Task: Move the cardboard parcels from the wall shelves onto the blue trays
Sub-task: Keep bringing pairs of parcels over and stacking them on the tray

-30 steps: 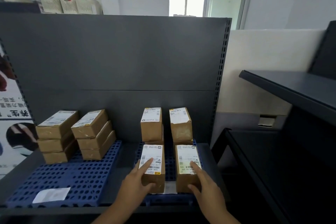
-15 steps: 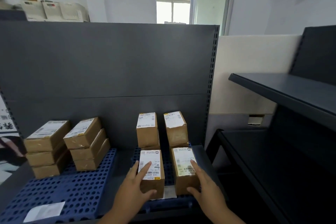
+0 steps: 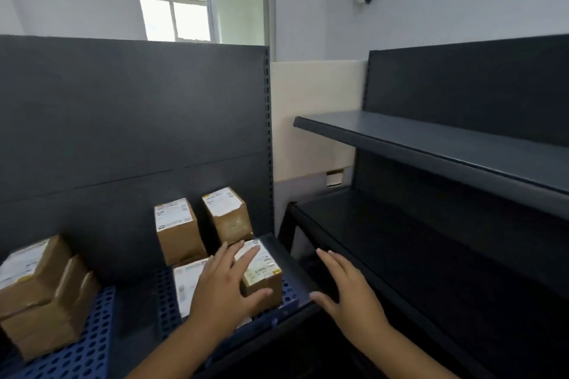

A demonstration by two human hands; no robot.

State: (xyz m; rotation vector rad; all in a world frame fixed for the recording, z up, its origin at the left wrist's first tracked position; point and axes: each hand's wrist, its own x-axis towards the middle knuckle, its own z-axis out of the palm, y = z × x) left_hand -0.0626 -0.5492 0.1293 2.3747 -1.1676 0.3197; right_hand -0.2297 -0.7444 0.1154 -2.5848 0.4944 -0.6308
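Several labelled cardboard parcels stand on the right blue tray (image 3: 288, 298): two taller stacks at the back (image 3: 180, 232) (image 3: 229, 215) and two parcels in front (image 3: 263, 274) (image 3: 187, 283). My left hand (image 3: 224, 289) hovers flat over the front pair, fingers spread, thumb by the right front parcel. Empty and with its fingers apart, my right hand (image 3: 348, 292) floats to the right of the tray, over the dark shelf edge. On the left blue tray (image 3: 83, 351) sits another stack of parcels (image 3: 40, 289).
A dark grey back panel (image 3: 132, 120) rises behind the trays. To the right stand two dark wall shelves, an upper one (image 3: 446, 144) and a lower one (image 3: 415, 249), with no parcels visible on them. A window (image 3: 200, 3) is above.
The view has swung right. My right hand has left the right front parcel and moved right, off the tray. My left hand has shifted right over the front parcels.
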